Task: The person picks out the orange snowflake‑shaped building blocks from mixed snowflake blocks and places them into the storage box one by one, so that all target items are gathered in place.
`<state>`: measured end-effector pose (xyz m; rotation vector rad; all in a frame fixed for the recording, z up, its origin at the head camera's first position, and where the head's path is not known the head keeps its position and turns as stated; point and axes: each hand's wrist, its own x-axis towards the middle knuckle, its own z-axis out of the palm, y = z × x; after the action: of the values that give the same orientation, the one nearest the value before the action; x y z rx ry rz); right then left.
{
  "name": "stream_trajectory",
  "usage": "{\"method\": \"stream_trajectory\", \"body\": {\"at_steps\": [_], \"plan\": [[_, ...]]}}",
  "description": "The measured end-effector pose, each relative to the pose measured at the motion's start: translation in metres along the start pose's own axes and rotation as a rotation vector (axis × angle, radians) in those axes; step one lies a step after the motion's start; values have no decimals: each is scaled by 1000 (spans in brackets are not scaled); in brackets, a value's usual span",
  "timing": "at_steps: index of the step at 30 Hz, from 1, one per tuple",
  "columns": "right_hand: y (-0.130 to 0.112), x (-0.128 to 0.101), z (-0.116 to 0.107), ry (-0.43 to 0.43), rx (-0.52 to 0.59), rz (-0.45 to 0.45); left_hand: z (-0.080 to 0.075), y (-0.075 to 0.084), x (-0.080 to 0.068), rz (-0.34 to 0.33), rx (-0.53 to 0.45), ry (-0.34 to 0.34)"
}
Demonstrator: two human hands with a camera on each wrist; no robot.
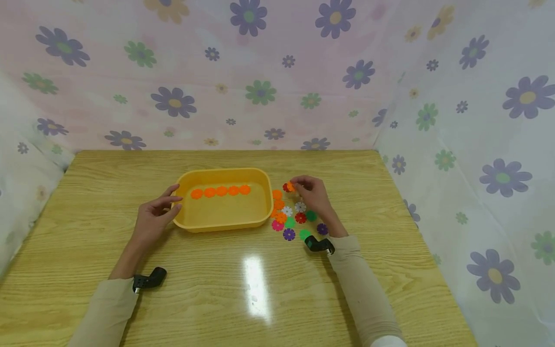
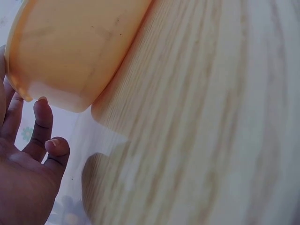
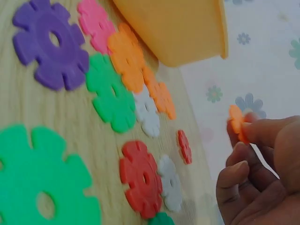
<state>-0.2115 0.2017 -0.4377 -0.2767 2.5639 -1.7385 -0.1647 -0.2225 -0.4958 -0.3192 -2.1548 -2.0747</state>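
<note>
Right now the orange disc (image 3: pixel 236 123) sits pinched between thumb & fingertips of the right hand (image 1: pixel 314 193), lifted just off the table, to the right of the tray's far right corner. That pinch on the disc's edge probably suits so thin a piece. Near side of it lies the loose pile of flower discs (image 1: pixel 295 218): orange, white, red, green, pink, purple, flat on the wood, just beside the tray's right wall. Inside the yellow tray (image 1: pixel 225 225) five orange discs (image 1: pixel 221 191) lie in a row along the far side, left to right, edges touching or nearly so.

Left hand (image 1: pixel 153 217) rests against the tray's left wall w/ fingers fairly straight, gripping nothing; likely steadying the tray. Hands are well apart, tray between them.

Table (image 1: pixel 260 299) is pale wood grain, glossy, w/ a light glare near the middle. Floral sheeting (image 1: pixel 468 125) hangs behind & on both sides, pink at the back, whiter at right.
</note>
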Motion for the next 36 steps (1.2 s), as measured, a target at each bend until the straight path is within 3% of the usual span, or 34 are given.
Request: {"method": "stream_trajectory", "body": {"at_steps": [11, 27, 31, 36], "plan": [[27, 9, 18, 47, 146, -86, -1, 0, 0, 6, -7, 0], [-1, -6, 69, -39, 395, -304, 0, 1, -1, 4, 15, 1], [-8, -11, 84, -50, 427, -307, 0, 2, -1, -6, 22, 4], [-21, -13, 95, -35, 383, -293, 2, 2, 0, -14, 35, -1]]}}
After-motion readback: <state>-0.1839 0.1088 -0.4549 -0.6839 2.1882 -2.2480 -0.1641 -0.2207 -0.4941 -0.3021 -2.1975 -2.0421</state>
